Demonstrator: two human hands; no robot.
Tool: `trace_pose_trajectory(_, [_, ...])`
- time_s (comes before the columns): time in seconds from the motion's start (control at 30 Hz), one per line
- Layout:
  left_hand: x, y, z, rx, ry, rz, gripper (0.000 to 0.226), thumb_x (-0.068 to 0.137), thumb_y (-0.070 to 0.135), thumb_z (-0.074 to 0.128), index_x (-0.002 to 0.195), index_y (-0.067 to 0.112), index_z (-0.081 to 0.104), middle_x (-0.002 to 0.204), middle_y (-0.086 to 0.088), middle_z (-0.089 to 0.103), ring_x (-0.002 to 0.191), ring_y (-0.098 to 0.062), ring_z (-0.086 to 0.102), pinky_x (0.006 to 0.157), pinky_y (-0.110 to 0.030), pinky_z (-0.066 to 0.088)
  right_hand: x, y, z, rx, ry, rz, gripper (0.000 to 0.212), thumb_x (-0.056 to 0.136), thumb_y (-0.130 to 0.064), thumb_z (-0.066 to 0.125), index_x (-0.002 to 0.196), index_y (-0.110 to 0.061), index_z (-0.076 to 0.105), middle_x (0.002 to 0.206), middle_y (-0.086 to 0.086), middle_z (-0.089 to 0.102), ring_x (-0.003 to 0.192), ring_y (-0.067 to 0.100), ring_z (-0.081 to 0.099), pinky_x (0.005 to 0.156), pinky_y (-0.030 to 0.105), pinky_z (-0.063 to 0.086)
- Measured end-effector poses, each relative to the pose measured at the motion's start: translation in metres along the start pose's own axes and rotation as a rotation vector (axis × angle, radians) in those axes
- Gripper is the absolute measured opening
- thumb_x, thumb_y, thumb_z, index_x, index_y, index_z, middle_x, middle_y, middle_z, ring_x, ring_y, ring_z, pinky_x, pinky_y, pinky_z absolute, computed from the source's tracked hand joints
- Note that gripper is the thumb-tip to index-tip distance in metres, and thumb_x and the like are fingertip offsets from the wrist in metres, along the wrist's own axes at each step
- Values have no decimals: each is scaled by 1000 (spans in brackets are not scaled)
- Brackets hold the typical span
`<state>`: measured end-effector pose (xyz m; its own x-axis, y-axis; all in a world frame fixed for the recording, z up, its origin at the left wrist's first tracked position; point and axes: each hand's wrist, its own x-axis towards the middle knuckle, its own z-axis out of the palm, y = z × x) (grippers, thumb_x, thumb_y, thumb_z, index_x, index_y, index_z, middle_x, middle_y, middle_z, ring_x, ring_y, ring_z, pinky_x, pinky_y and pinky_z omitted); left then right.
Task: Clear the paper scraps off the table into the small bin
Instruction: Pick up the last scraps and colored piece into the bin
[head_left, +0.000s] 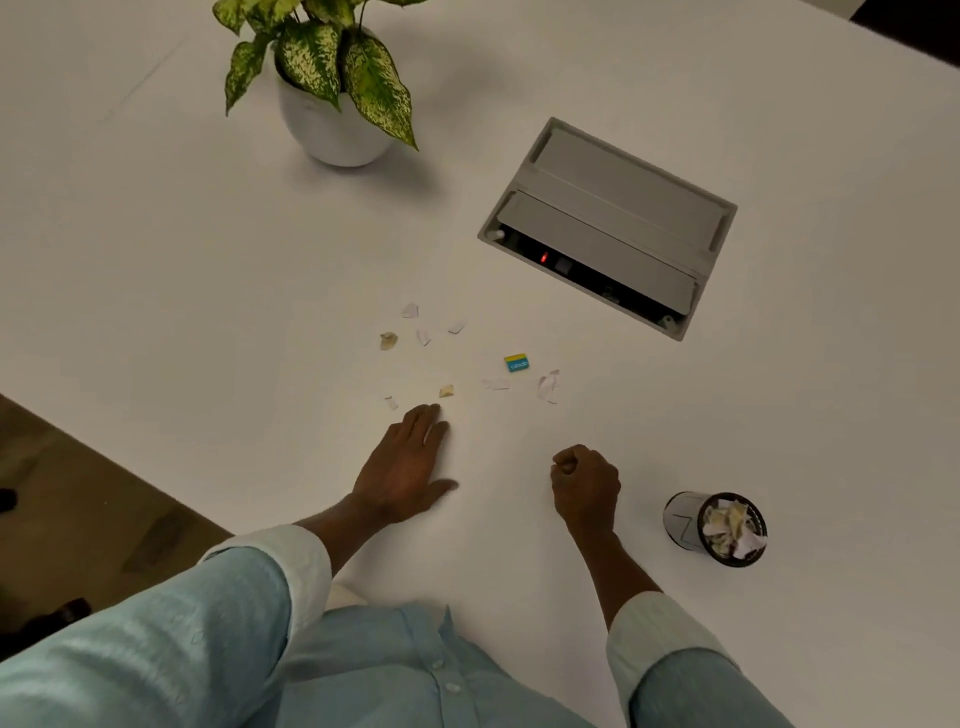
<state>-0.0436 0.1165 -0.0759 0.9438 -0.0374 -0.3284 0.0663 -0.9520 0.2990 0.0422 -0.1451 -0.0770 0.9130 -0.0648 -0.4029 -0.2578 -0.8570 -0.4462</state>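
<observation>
1. Resting palm-down on the white table, the left hand lies well to the left of the bin. Its fingers are straight and close together, the thumb is spread to the side, and it holds nothing.
2. The right hand sits between the left hand and the bin, nearer the bin but apart from it. Its fingers are curled tight into a fist with the knuckles up. Whether a scrap is inside the fist cannot be told.
3. A tan scrap lies just beyond the left fingertips without touching them, left of the bin and farther away. A small white scrap lies beside it, farther still from the bin.
4. A flat white scrap, a blue-and-yellow scrap and a curled white scrap lie beyond the fist. They are the loose pieces nearest the bin.
5. Four more scraps, three white and one tan, form a loose group farthest from the bin, well past both hands.
6. The bin stands upright near the table's front edge, already stuffed with crumpled paper.
7. A grey socket box is set into the table straight beyond the bin. A potted plant stands far off to the bin's left.
</observation>
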Motion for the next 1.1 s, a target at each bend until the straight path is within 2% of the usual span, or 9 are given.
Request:
trace_pose_trajectory(0.1, [-4,-8,11,31,-60,43,111,88,79,50,164,5,18,175,-13,-3,162,-29,-3,130,-42,18,12,-11,-7,48,47,-20,18,85,-6,69,94,-22,69,90,0,72,81,21,67,70,28,51])
trace_pose_trajectory(0.27, [-9,-8,12,86,-100,109,122,88,90,36,164,6,-9,171,-14,-25,159,-28,-22,132,-45,5,46,-35,-19,6,108,-118,22,88,-3,61,93,-22,71,92,5,63,78,25,61,67,30,44])
trace_pose_trajectory(0.37, [-9,-9,15,113,-129,131,122,89,91,30,162,4,-14,169,-18,-28,158,-32,-25,132,-50,6,69,-49,-19,27,113,-122,21,91,-1,60,97,-12,77,101,12,65,89,31,66,75,32,49])
trace_pose_trajectory(0.47, [-6,-11,17,115,-155,142,122,90,90,27,161,2,-15,169,-21,-28,158,-36,-25,131,-53,9,85,-59,-14,5,79,-121,17,95,-19,65,103,-8,76,108,13,66,97,32,67,82,33,50])
trace_pose_trajectory(0.6, [-4,-13,19,138,-181,135,122,90,91,23,160,0,-18,167,-23,-29,156,-38,-28,130,-55,7,89,-68,-5,-44,3,-153,40,86,-39,79,115,-12,72,116,8,62,109,26,62,91,40,54])
trace_pose_trajectory(0.77, [-2,-16,22,156,-206,123,120,91,89,22,161,-3,-10,168,-28,-22,157,-41,-23,128,-58,11,84,-71,0,-138,42,-193,28,90,-27,77,114,-13,70,113,7,62,108,27,61,86,39,52])
trace_pose_trajectory(0.93, [2,-15,23,185,-242,124,120,90,89,19,158,-1,-22,164,-26,-34,153,-40,-35,129,-56,0,76,-72,2,-87,29,-249,17,92,-13,70,108,-15,74,109,6,69,100,26,67,84,31,48])
trace_pose_trajectory(1.03, [3,-14,23,185,-261,117,120,90,88,19,157,0,-26,162,-25,-38,151,-39,-38,129,-56,-4,68,-73,7,-50,18,-352,17,87,-8,72,101,-18,72,101,1,70,94,23,68,80,33,54])
trace_pose_trajectory(1.1, [3,-14,22,184,-276,110,120,90,88,20,156,1,-28,161,-24,-41,150,-39,-40,129,-56,-5,62,-77,11,-41,1,-423,23,87,-9,74,108,-18,70,105,1,72,97,23,69,82,35,57])
